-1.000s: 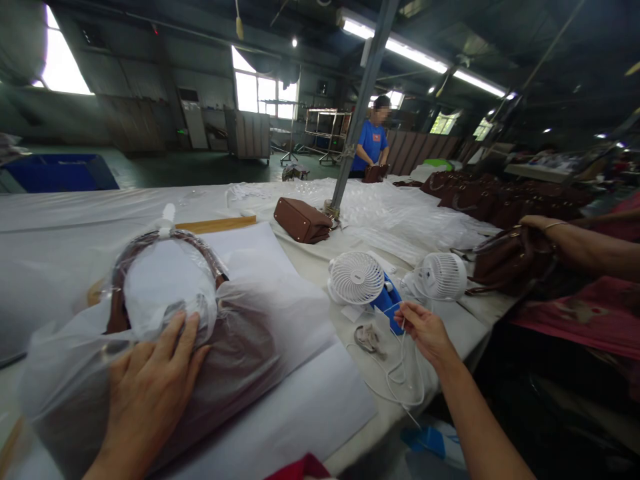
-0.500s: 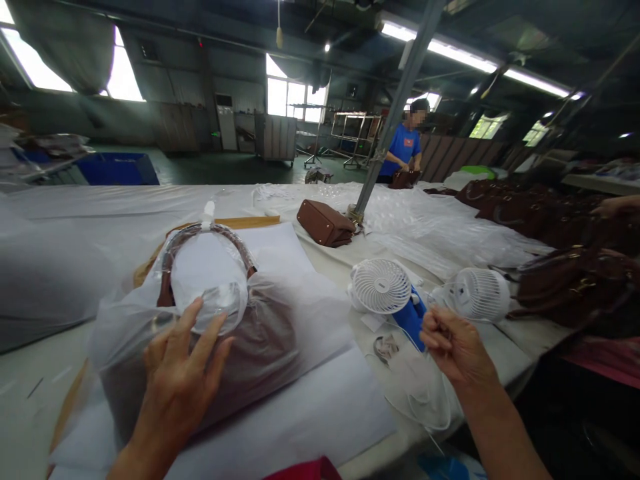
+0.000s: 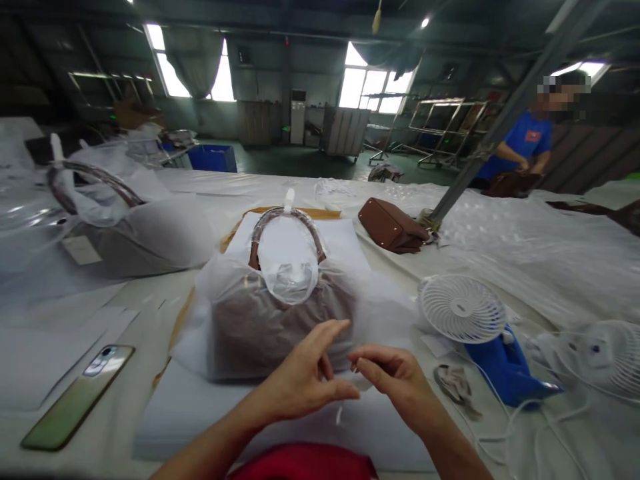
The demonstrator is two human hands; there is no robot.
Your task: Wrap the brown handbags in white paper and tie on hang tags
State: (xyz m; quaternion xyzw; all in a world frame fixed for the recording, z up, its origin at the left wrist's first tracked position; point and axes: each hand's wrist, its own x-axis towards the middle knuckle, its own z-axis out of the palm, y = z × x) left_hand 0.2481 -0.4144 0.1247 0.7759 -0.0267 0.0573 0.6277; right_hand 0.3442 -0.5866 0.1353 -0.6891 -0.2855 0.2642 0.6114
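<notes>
Wrapped bag (image 3: 240,340) sits on white paper (image 3: 170,407), left hand (image 3: 305,380) loose in front, right hand (image 3: 400,383) pinched, can't tell if it's holding anything. Fan (image 3: 463,309), cords (image 3: 507,437) kinda crowd the right; strip of table (image 3: 150,333) shows by the phone (image 3: 77,397).

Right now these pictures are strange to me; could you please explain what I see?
No machine here: a person works bare-handed. All pictures come from one camera on their head, looking forward and down. On the pale table, a wrapped brown bag sits on white sheets. A phone lies to the left, a white fan and an unwrapped brown bag to the right. The left hand is open and holds nothing visible; the right hand has its fingertips pinched, but whether on something small, I cannot tell.
</notes>
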